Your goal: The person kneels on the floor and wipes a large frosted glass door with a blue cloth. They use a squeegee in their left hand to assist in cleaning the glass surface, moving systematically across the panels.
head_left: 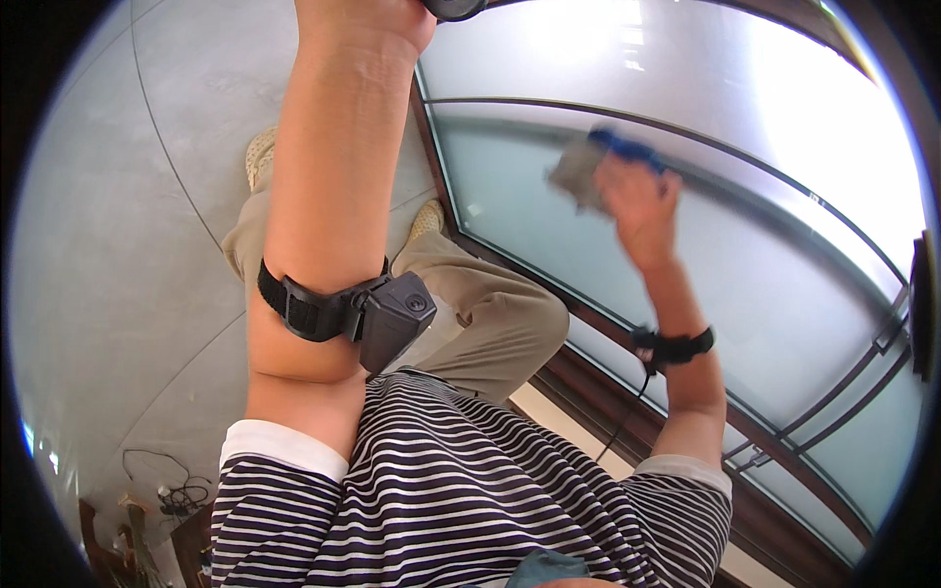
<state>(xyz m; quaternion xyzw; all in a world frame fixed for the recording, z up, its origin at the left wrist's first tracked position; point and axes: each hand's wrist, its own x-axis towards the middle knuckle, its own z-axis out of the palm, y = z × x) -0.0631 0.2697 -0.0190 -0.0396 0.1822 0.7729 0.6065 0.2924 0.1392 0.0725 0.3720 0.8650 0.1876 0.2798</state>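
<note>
Grey floor [137, 255] seen at far left. The left forearm [338, 176] is stretched up the frame, arm nearly straight, ringed near the elbow by a black strap [312, 310] with a boxy camera [397, 314]. The left hand [397, 18] is mostly cut off by the top edge; its grip cannot be told, a dark rounded object [456, 8] seen just beside it. Farther right, a blue-and-grey cloth [576, 174] is held over the upper middle of the frosted glass panel [529, 225], below its curved dark bar [588, 110]; contact unclear from blur. Grey part is pointed left and slightly down; blue part is slanted lengthwise from upper left to lower right. Overall long axis cannot be told. It is grasped by the right hand [637, 201], fingers angled up and left, elbow bent, forearm raised from lower right, ringed by a black band [676, 347].
</note>
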